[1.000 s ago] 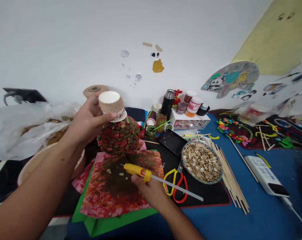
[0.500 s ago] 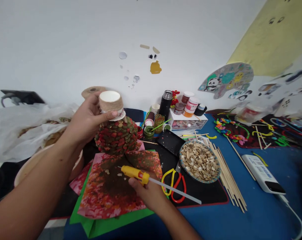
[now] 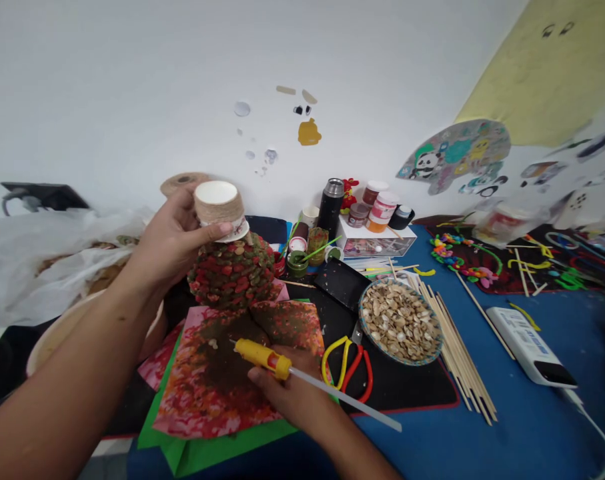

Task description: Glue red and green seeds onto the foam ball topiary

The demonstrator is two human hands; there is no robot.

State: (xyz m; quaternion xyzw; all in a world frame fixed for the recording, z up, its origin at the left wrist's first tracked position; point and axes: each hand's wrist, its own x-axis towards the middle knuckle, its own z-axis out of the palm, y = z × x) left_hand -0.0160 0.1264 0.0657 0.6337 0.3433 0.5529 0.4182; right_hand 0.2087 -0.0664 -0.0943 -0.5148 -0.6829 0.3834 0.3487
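My left hand is closed around a paper cup wrapped in twine, its white end facing up. The cup is just above a rounded form covered in red and green overlapping pieces; I cannot tell if they touch. In my right hand is a yellow hot glue gun, its nozzle pointing left and a long glue stick sticking out of its back. Beneath the gun lies a paint-stained red and pink sheet over green paper.
Right of the gun are red-and-yellow-handled pliers, a bowl of shells and wooden sticks. Paint jars and a black flask stand behind. A white power bank with a cable is far right.
The glue gun in my right hand has moved slightly left and down. My left hand and the cup appear a little further left. Both grips stay the same.
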